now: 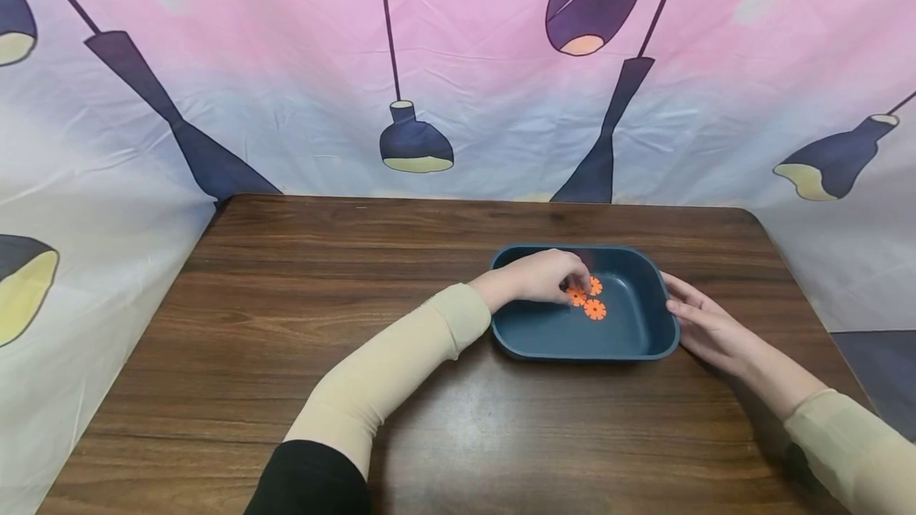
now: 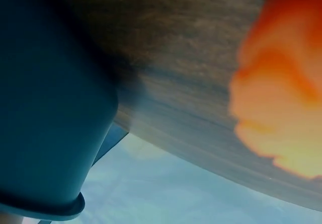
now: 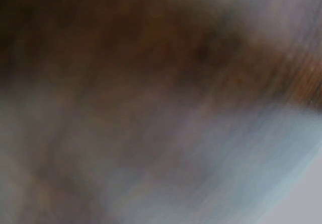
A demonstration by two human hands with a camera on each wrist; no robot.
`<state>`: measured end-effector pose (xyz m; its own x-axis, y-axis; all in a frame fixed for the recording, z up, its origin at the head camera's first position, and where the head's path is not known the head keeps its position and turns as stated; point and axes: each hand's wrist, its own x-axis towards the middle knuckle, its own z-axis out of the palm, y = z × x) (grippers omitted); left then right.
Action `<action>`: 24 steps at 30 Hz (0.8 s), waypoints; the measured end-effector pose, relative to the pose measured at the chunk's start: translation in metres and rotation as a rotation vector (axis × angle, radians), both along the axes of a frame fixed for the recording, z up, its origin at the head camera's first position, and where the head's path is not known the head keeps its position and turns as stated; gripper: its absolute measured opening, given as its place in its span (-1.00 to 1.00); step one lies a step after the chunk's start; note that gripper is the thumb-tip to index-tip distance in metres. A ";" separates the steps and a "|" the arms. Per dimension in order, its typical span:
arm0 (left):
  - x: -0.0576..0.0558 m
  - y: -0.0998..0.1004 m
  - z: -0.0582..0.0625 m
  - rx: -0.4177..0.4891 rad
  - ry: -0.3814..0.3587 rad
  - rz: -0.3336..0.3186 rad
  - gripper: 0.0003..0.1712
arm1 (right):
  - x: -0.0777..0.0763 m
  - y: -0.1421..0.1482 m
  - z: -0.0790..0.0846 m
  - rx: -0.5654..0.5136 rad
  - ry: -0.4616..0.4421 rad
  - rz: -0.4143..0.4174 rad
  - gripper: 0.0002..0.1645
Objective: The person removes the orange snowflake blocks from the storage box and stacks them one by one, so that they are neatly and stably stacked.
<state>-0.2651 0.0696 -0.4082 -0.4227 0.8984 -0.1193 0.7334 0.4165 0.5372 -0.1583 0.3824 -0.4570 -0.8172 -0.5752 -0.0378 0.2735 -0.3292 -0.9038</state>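
A dark blue plastic basin [image 1: 622,332] stands on the table, right of the middle. Inside lie small flat orange flower-shaped discs [image 1: 595,309], close together. My left hand [image 1: 547,275] reaches over the basin's left side, its bent fingers and thumb pinching one of these orange discs among the others. The fingertips partly cover the discs. At the basin's right end, my right hand [image 1: 712,330] rests against the outer wall, fingers extended and thumb by the rim. The left wrist view has the basin's wall [image 2: 45,103] and a blurred orange shape [image 2: 282,93] I cannot identify.
A brown wood-grain table [image 1: 343,292] extends under the basin and on both sides of it. Behind it hangs a pink and blue cloth [image 1: 487,94] printed with dark lamps. The right wrist view is too blurred to make out details.
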 end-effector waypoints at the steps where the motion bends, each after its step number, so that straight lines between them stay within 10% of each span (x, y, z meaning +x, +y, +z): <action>1: 0.000 0.000 -0.001 -0.009 0.010 -0.001 -0.66 | 0.000 0.000 0.000 -0.001 0.000 0.000 -0.34; 24: 0.004 0.004 -0.007 -0.051 0.114 -0.018 -0.65 | 0.001 -0.001 0.001 -0.041 -0.008 0.015 -0.33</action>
<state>-0.2612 0.0736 -0.4152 -0.4196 0.9002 -0.1168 0.7964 0.4268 0.4285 -0.1575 0.3812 -0.4560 -0.8084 -0.5882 -0.0200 0.2856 -0.3623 -0.8872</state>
